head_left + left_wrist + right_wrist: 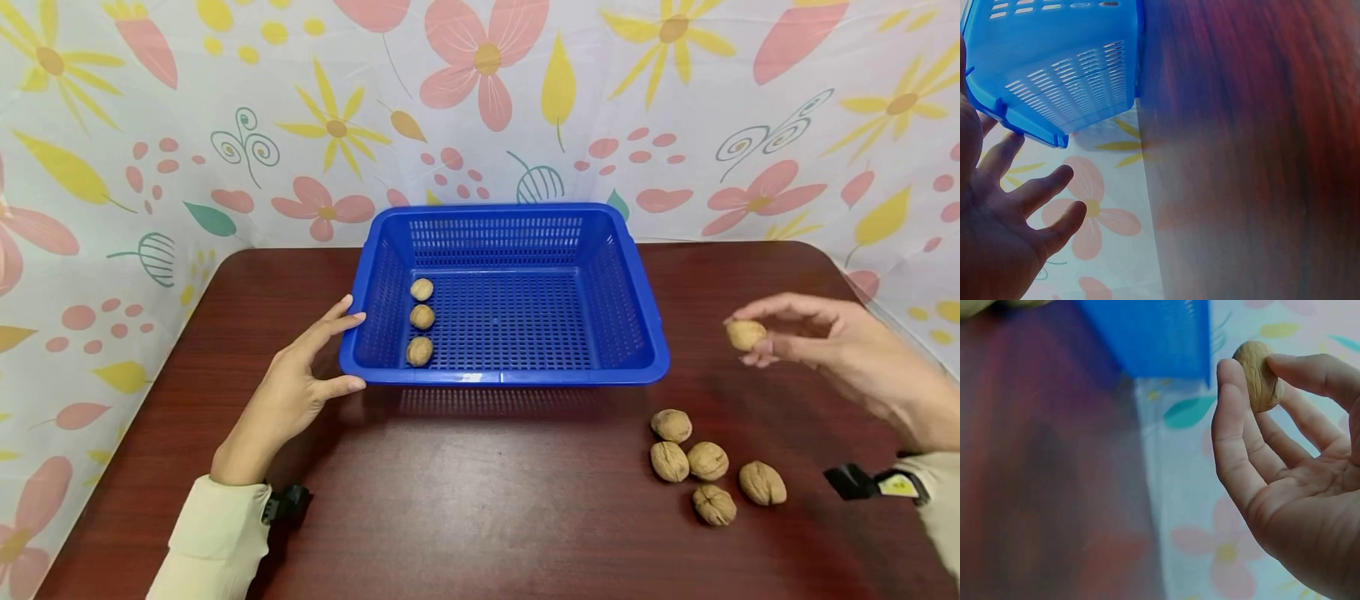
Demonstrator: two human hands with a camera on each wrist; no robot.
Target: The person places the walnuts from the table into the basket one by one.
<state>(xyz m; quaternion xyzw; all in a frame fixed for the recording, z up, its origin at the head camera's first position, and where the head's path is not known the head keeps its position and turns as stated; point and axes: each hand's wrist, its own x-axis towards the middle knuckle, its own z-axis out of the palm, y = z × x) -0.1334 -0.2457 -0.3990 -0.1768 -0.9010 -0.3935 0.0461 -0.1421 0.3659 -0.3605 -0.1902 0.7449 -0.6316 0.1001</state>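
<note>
A walnut is pinched between the thumb and fingers of my right hand, raised right of the blue basket. The right wrist view shows the same walnut at the fingertips. My left hand rests against the basket's left rim, its thumb at the front corner and its fingers spread loosely. From the left wrist view, some fingers stand free of the rim. Inside the basket, three walnuts form a line along the left wall.
Several loose walnuts lie grouped on the dark wooden table, in front and to the right of the basket. A flower-patterned cloth hangs behind the table and along its sides.
</note>
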